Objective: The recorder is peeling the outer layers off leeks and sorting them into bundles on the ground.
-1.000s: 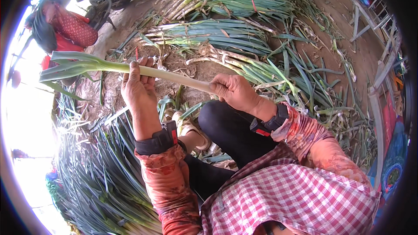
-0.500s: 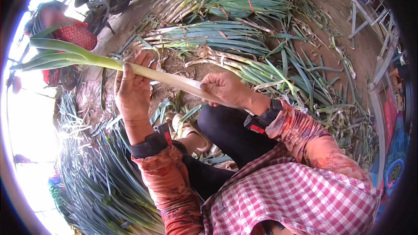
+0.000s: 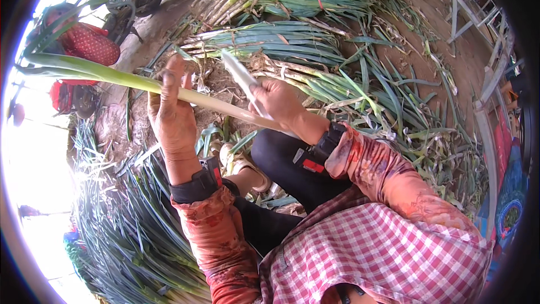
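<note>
My left hand (image 3: 171,110) closes round a long green onion (image 3: 219,103) near where its white stem turns green. The leaves fan out to the left, and the white stem slopes down to the right. My right hand (image 3: 281,103) grips a pale strip of onion skin (image 3: 239,73), which sticks up and away from the fist. The lower end of the white stem passes by the right hand and my raised knee; where exactly it ends is hidden.
Bundles of green onions (image 3: 270,42) lie on the soil ahead, one tied with a red band. A large heap (image 3: 135,231) is at my left. Loose leaves (image 3: 450,160) litter the right, beside a metal frame (image 3: 488,152). A person in red (image 3: 90,44) sits far left, near a parked motorbike (image 3: 135,0).
The right hand has turned upward slightly, and a pale strip now stands up from it, apart from the stem. The left hand keeps hold of the green onion, fingers straighter.
</note>
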Available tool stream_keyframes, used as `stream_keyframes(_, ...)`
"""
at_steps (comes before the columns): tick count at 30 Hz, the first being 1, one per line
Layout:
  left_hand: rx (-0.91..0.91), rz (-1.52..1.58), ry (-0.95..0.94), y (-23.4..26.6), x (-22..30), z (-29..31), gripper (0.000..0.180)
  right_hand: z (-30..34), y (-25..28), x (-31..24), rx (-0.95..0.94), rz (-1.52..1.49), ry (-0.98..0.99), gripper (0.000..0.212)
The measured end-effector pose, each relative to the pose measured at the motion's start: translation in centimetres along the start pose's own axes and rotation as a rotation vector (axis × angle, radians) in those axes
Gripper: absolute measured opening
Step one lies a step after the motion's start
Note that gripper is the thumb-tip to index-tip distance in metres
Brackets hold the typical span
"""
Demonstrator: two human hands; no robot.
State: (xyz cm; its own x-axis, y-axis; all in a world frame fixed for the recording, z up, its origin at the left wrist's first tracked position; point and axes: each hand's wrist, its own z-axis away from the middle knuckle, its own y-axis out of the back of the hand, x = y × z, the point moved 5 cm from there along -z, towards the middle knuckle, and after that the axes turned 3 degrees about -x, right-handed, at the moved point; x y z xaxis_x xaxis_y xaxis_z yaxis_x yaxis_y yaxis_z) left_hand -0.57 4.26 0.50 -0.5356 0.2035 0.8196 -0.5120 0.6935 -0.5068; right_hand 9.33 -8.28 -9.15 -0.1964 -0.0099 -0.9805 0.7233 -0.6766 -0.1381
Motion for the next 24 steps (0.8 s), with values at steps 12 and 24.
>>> stream_keyframes(12,0.454,0.082,0.005,2.0,-0.5,0.4,0.017,-1.3,12.6,2.5,0.538,-0.135,-0.028,0.024)
stream_keyframes(24,0.536,0.122,-0.134,4.2,0.7,1.6,0.022,1.1,22.4,7.0,0.757,-0.206,-0.043,0.020)
